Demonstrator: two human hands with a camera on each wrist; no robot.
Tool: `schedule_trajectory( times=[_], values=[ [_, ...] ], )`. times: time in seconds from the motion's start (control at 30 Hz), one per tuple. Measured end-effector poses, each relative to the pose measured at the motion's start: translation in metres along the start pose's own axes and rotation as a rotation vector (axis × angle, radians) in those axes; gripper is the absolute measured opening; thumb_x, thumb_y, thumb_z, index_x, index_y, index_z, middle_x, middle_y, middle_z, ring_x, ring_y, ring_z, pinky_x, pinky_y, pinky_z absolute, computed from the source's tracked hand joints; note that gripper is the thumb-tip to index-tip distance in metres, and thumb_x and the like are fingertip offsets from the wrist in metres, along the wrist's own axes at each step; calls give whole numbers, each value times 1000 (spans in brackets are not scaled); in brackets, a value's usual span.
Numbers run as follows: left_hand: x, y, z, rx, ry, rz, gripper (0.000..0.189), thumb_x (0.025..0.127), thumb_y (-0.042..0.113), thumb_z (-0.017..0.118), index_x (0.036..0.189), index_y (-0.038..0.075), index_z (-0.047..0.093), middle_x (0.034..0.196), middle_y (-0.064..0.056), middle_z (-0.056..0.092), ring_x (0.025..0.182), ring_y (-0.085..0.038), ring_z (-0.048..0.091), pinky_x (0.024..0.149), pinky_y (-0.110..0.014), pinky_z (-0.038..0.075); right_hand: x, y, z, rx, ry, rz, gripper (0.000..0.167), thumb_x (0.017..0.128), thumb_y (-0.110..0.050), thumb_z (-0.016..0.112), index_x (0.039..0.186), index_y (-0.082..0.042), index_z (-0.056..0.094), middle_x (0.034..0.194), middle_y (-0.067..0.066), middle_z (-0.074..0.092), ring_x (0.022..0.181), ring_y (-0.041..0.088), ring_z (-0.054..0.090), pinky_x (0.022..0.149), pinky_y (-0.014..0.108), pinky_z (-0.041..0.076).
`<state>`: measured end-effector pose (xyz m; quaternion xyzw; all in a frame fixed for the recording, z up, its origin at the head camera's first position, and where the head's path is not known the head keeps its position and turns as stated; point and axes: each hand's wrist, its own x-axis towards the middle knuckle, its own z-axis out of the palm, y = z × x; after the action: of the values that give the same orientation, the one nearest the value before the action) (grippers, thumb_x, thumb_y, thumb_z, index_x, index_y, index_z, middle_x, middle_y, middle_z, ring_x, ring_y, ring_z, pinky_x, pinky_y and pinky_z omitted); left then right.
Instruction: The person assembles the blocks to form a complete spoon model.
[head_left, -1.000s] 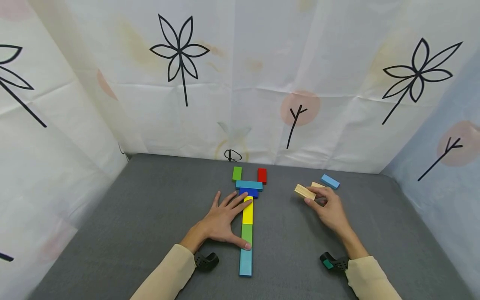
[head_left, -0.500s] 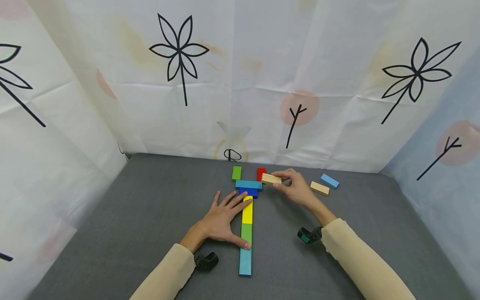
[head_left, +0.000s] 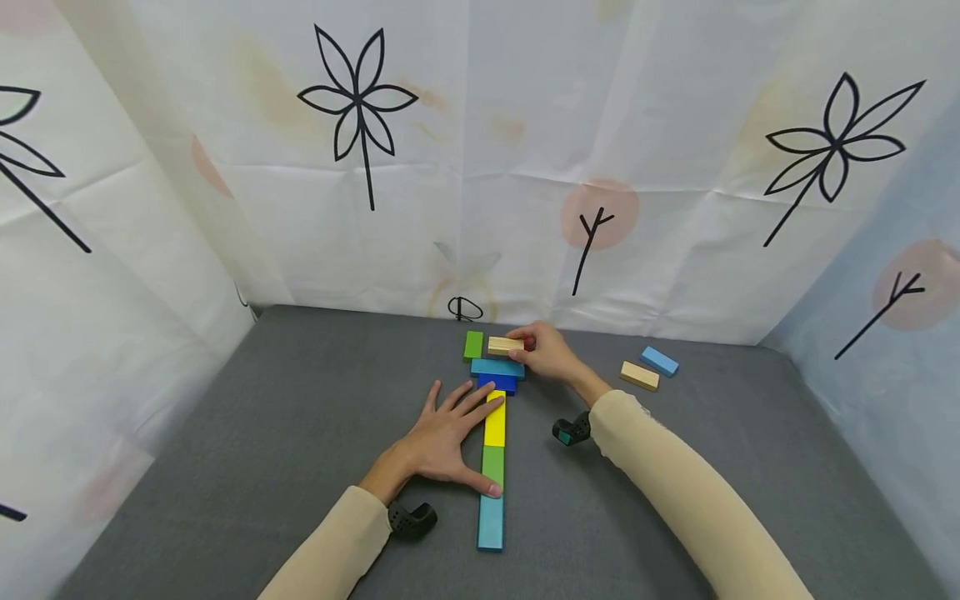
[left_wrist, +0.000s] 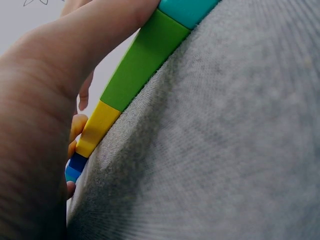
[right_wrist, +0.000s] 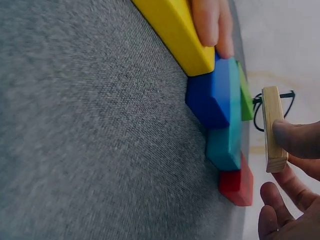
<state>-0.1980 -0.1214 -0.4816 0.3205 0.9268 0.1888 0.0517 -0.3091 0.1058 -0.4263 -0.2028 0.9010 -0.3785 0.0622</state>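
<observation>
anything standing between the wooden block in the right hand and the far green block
Nothing visible: in the head view, only a narrow gap separates the wooden block from the far green block, and the right hand grips the wooden block's opposite end.

Right hand (head_left: pixel 552 352) moved wooden block (head_left: pixel 504 346) leftward, near far green block (head_left: pixel 473 345), seemingly aloft.

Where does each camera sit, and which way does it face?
Head: on the head, facing forward and down at the table; left hand, right hand and sleeves show.
Left wrist: on that wrist, looking past its hand along the block row.
Right wrist: on that wrist, facing its hand's pinched wooden block; left fingers show.
Both wrist views share the yellow block.
</observation>
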Motion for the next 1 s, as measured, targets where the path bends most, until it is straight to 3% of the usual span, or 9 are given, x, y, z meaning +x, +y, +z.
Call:
schedule_trajectory(
  times=[0.2,0.37,0.53,1.0],
  values=[
    [0,-1,1,-5,5,7,120,66,85,68,163,32,22,171,8,6,156,-29,5,114,-71,-11,11,3,8,-60,-13,-5,31,97,-9,70,126,1,69,123,19,62,108,32,56,99,48,48],
    [1,0,0,-2,9,9,120,66,84,69,163,31,23,171,7,6,156,-30,5,113,-71,-11,14,4,11,-91,-9,12,30,97,-11,69,126,-1,70,122,17,62,108,33,57,99,50,46],
    [1,0,0,-3,2,-2,121,66,85,69,164,32,21,171,8,5,156,-28,4,114,-69,-12,15,4,14,-119,-4,-1,30,98,-13,69,125,-1,71,123,16,63,114,34,55,105,58,37],
    [1,0,0,3,-9,-11,121,66,85,68,164,32,20,171,9,4,156,-28,4,114,-69,-12,14,6,16,-148,-32,17,28,98,-16,69,123,-6,74,127,15,64,124,40,42,106,67,24]
  ],
)
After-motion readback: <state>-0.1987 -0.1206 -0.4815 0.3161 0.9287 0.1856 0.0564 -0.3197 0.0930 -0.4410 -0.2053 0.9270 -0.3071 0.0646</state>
